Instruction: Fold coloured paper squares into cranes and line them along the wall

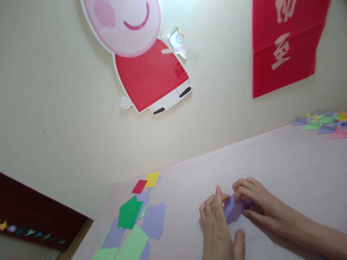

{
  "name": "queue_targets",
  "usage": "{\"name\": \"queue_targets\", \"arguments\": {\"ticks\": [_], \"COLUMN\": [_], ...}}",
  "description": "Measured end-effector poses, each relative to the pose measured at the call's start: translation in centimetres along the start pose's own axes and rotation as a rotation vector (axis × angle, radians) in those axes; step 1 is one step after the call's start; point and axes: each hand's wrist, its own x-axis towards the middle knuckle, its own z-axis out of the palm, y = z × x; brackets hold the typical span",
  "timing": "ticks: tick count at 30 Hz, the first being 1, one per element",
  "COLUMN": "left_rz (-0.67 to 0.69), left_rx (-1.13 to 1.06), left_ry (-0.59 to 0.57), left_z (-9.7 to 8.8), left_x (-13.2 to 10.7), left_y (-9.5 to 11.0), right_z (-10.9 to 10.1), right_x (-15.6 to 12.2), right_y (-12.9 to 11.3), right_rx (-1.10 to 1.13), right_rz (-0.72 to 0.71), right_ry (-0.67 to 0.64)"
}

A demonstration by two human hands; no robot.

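A small piece of folded purple paper [233, 210] lies on the pale table between my two hands. My left hand [217, 224] is at its left edge, the fingers bent over and holding the paper while the thumb stands apart below. From the right, my right hand [255, 198] grips the paper's upper right part between thumb and curled fingers. Part of the paper is hidden under the fingers, so its full folded shape cannot be made out.
Loose sheets lie at the table's left: purple paper [153, 221], light green paper [132, 243], dark green paper [130, 213], red paper [139, 186] and yellow paper [152, 179]. Folded paper pieces [325, 121] are heaped at the far right. The wall [217, 119] borders the table's back.
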Motion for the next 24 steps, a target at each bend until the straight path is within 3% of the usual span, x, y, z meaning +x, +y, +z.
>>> {"name": "queue_targets", "arguments": {"ticks": [6,13,16,20,24], "left_rz": [0.070,0.043,0.066,0.214,0.193], "left_rx": [0.038,0.206,0.271,0.362,0.401], "left_ry": [-0.047,-0.042,0.017,0.217,0.228], "left_z": [1.3,1.7,1.7,2.4,2.5], "left_x": [-0.6,-1.4,-1.9,-2.3,-2.6], "left_y": [-1.4,-1.1,-1.6,-3.5,-4.1], "right_z": [-0.1,-1.3,-1.5,-0.8,0.1], "right_x": [0.3,0.2,0.4,1.1,2.6], "right_y": [0.1,-0.7,-0.9,0.1,0.4], "right_rx": [-0.068,-0.089,-0.054,0.033,-0.042], "right_rz": [-0.148,-0.071,-0.071,0.068,0.283], "right_ry": [-0.045,-0.103,-0.151,-0.114,-0.003]}}
